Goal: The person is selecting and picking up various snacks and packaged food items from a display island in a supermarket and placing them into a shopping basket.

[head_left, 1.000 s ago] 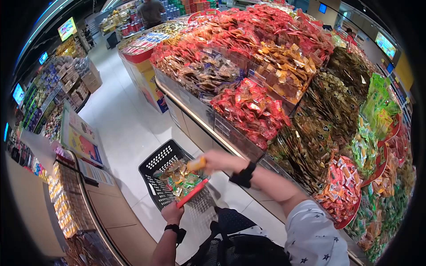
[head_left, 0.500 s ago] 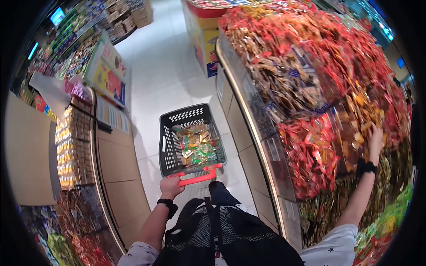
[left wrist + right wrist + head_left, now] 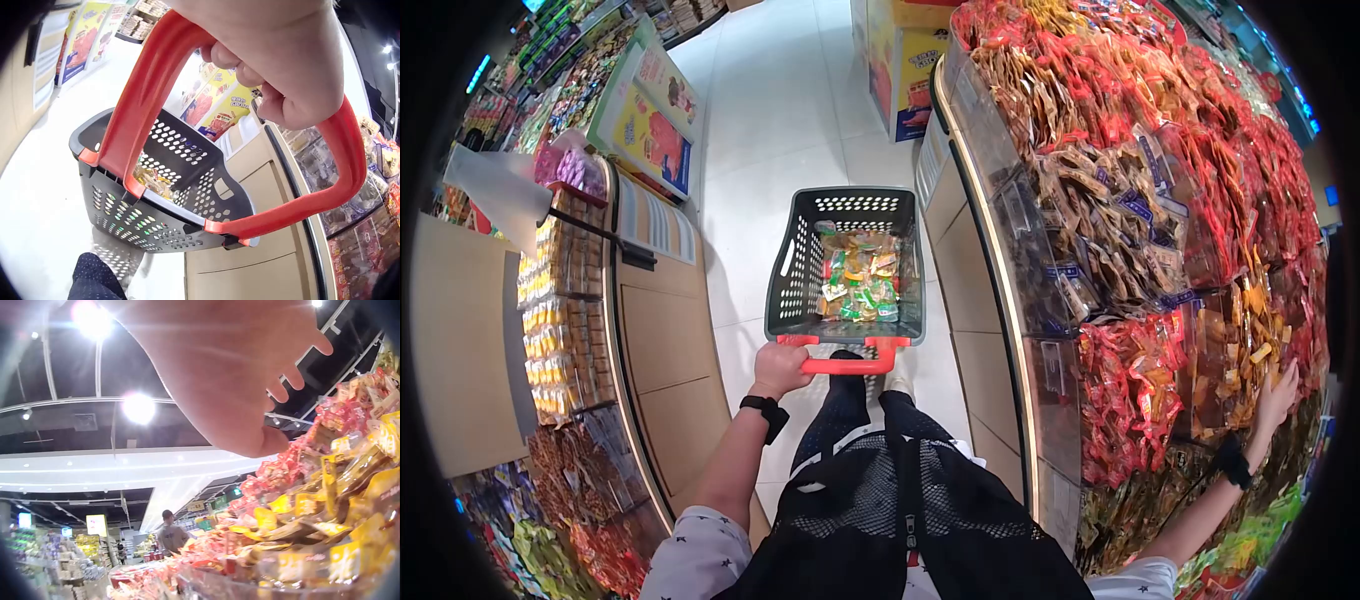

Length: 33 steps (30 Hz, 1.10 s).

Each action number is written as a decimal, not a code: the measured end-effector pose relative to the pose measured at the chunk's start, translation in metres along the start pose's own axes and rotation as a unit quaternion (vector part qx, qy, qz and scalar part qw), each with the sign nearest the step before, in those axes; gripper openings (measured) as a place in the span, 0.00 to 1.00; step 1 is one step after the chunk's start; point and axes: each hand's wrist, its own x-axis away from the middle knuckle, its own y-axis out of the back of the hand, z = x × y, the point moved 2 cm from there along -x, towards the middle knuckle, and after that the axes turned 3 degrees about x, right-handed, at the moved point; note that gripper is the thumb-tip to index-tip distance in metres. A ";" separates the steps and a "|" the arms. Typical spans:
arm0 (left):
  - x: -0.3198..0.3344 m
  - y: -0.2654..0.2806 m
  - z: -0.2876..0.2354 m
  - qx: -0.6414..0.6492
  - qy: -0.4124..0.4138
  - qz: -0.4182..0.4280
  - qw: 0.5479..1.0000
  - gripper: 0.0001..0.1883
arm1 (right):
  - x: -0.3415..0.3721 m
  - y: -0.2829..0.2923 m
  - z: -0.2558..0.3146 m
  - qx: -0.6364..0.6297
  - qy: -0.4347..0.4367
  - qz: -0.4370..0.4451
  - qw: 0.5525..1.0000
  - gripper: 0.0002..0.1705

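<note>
My left hand (image 3: 780, 369) grips the red handle (image 3: 845, 367) of a dark grey shopping basket, its fingers curled round the bar in the left wrist view. The basket (image 3: 783, 255) has perforated walls and holds several small snack packets (image 3: 862, 275), green, gold and brown. Out to the right, my right hand (image 3: 1277, 398) is at the display, beside a heap of yellow-labelled snack packets (image 3: 1250, 340). Its fingers (image 3: 292, 377) are spread and loosely bent in the right wrist view, above the packets, with nothing visible in the palm.
Red packets (image 3: 1125, 400) and brown-and-blue packets (image 3: 1110, 215) fill neighbouring bins behind clear dividers. A lit counter edge (image 3: 990, 270) runs along the right. A shelf of wrapped snacks (image 3: 560, 330) stands left, with pale floor (image 3: 770, 100) between. Farther off stands a person (image 3: 170, 534).
One second ago my right hand held a yellow packet over the basket; it then swung right to the display and now lies slightly lower there. The left hand keeps its grip. The view has turned.
</note>
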 end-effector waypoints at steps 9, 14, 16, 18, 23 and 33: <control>-0.054 0.019 0.096 0.041 -0.093 0.099 0.990 0.08 | 0.082 0.121 0.287 -0.401 0.063 -0.021 0.914 0.10; -0.072 0.024 0.145 0.065 -0.163 0.134 0.975 0.07 | 0.152 0.132 0.434 -0.507 0.136 0.162 0.836 0.06; -0.076 0.025 0.164 0.057 -0.201 0.169 0.963 0.07 | 0.169 0.133 0.470 -0.513 0.164 0.247 0.805 0.06; -0.076 0.034 0.185 0.053 -0.190 0.179 0.964 0.07 | 0.185 0.127 0.495 -0.499 0.154 0.370 0.769 0.08; -0.086 0.055 0.208 0.016 -0.150 0.249 0.957 0.05 | 0.207 0.083 0.551 -0.441 0.206 0.562 0.669 0.13; -0.151 0.061 0.115 0.234 0.181 0.213 0.931 0.08 | 0.226 -0.010 0.751 -0.420 0.377 0.608 0.558 0.15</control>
